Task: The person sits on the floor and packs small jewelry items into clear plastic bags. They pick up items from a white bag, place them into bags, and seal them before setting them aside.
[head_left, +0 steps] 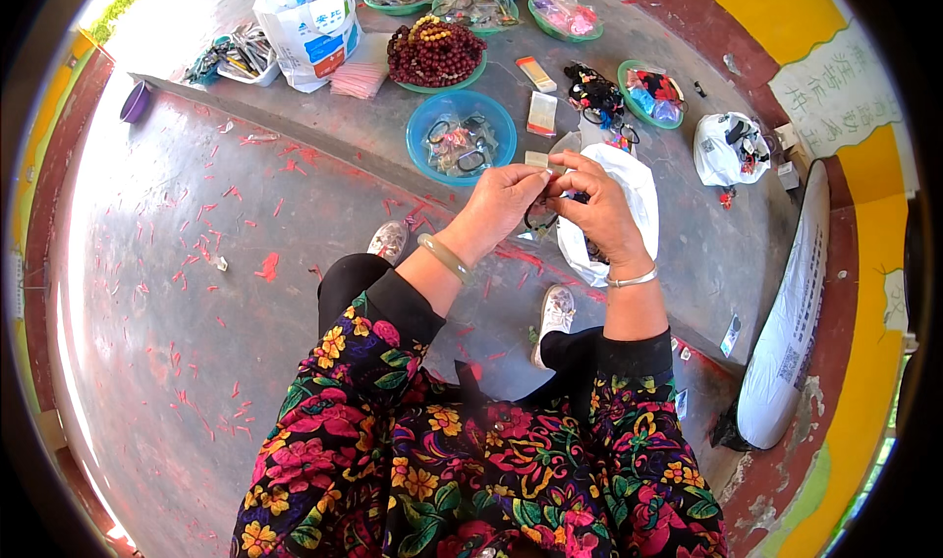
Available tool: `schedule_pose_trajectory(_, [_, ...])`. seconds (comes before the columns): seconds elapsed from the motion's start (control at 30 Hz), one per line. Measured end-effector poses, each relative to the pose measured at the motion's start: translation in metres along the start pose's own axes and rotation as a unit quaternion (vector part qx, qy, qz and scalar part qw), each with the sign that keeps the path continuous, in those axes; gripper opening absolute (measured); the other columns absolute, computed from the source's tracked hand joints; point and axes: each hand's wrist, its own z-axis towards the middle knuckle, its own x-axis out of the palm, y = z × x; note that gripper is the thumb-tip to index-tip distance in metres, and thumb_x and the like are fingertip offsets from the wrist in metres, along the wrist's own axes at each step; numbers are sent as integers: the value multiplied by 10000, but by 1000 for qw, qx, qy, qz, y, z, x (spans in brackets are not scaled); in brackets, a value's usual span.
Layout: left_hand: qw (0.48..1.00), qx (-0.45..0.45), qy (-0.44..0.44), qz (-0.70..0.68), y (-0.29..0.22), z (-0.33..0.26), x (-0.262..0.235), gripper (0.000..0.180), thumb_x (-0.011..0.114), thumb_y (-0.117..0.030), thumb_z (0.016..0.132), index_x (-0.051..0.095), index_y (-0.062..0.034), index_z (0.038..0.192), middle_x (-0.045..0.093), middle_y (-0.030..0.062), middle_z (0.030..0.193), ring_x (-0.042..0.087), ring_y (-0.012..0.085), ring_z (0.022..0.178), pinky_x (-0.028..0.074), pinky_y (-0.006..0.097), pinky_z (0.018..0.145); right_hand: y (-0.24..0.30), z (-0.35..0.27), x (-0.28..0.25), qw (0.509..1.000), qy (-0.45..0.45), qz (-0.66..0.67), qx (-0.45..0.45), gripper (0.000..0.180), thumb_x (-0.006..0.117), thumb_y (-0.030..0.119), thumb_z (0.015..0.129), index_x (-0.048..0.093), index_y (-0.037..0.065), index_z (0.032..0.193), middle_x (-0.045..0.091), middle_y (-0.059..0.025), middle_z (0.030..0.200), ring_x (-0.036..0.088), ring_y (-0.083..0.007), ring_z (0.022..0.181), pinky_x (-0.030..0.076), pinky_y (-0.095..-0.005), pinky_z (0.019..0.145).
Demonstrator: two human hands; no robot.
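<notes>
My left hand (497,206) and my right hand (605,212) meet in front of me, with fingertips pinched close together. Between and below them dangles a dark cord loop (533,222), partly hidden by the fingers. Just beyond the fingertips shows a small pale stack of cards (536,159); whether I touch it is unclear. An open white plastic bag (640,204) with dark items inside lies under and beside my right hand. Ahead of my left hand is a blue basin (414,126), containing small clear packets with black loops.
Dark red beads (432,55) fill a green basin. Left of them stand pink strips (359,80), a white bag (309,32) and a tray of tools (246,55). A green bowl (629,106) and another white bag (714,155) sit right. A step edge (324,140) crosses the floor.
</notes>
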Motion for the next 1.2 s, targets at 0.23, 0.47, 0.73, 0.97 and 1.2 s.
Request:
schedule_pose_trajectory(0.23, [999,-28,-9,35,-13,-6,4,247,484,-171,922,625,29,957,588,18,773,497,44,653,384,180,546,-5,-1,-3,998,58,-20,12,125,702,80,638,685,58,760,560,-124,1173,434,-275,1192,336,-377,983])
schedule_pose_trajectory(0.47, [1000,-28,-11,-2,2,1,0,251,493,-164,918,606,31,1028,600,34,832,519,68,672,408,200,573,-15,-1,-3,995,102,-12,12,111,688,74,655,688,56,764,562,-113,1170,430,-282,1189,329,-385,987])
schedule_pose_trajectory(0.73, [998,-50,19,-31,-6,-1,0,252,557,-110,874,583,46,1070,621,68,917,585,117,765,469,238,700,-18,-1,1,998,41,21,33,128,647,79,721,678,36,837,552,-138,1183,444,-266,1179,345,-361,967])
schedule_pose_trajectory(0.97, [995,-95,12,6,4,1,-9,212,606,-101,837,620,46,990,643,76,883,591,117,762,457,244,702,-21,-4,-6,997,65,32,42,116,652,90,735,673,33,834,552,-149,1183,513,-221,1079,390,-335,893])
schedule_pose_trajectory(1.2, [994,-101,-23,22,-2,0,-7,181,602,-136,845,641,-7,965,649,34,858,576,81,750,367,201,605,-9,-2,-9,988,-5,134,74,116,691,71,723,652,-2,805,626,-81,1070,531,-65,689,449,-225,650])
